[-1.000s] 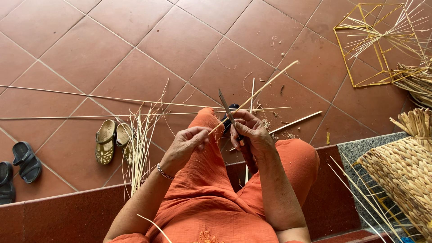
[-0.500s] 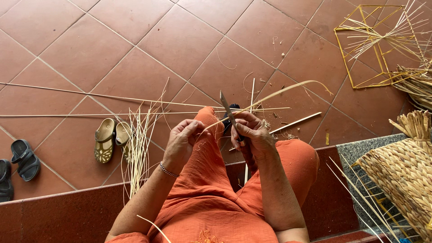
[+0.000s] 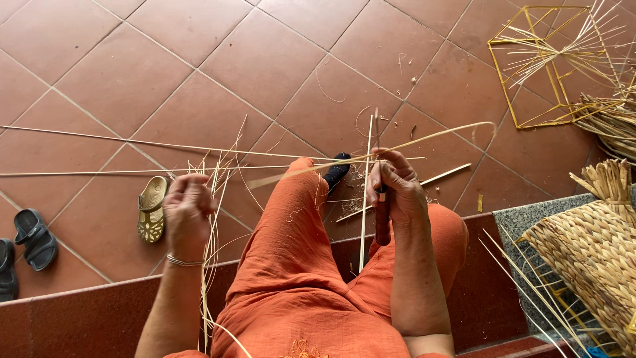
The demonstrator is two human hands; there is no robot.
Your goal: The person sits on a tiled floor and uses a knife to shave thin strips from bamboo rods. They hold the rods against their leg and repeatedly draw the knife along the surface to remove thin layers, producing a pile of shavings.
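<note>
splitting a bamboo strip (image 3: 424, 137) at frame centre: right hand (image 3: 396, 189) is clenched on a knife (image 3: 380, 199), left hand (image 3: 187, 212) pinches peeled slivers (image 3: 212, 225) at lower left. many slivers lie done; long canes (image 3: 132, 142) look unsplit.

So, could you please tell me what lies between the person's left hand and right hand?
In the head view, the orange-trousered knee lies between left hand and right hand, with a thin pale cane strip crossing above it.
</note>
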